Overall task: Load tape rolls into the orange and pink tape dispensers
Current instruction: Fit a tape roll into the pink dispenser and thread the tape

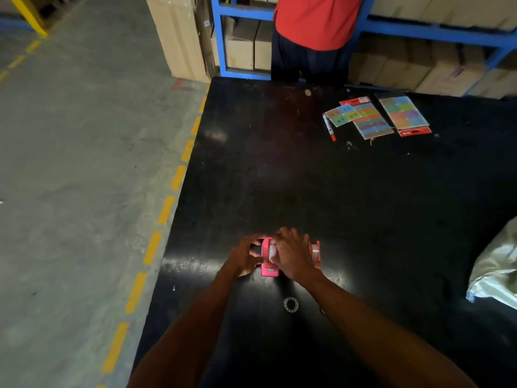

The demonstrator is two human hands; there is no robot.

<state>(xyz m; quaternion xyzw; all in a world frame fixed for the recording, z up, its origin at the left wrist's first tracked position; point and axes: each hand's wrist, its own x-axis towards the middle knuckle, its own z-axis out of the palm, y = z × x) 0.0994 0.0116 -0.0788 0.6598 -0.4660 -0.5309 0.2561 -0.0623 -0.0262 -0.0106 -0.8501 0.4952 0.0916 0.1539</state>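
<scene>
A pink tape dispenser [269, 268] stands on the black table [363, 205] near its front left. My left hand [244, 257] grips the dispenser's left side. My right hand [292, 257] rests over its top, fingers on a whitish tape roll [272, 252] sitting in the dispenser. Just right of my right hand stands the orange tape dispenser [316, 253], with a clear tape roll in it and mostly hidden by the hand. A small clear ring [291, 304], like an empty tape core, lies on the table in front of the dispensers.
At the far right of the table lie two packs of coloured stickers [402, 113], a loose sticker sheet [342, 115] and an orange marker [329, 127]. A pale bag [495, 270] sits at the right edge. A person in a red shirt [313, 21] stands behind the table by blue shelves.
</scene>
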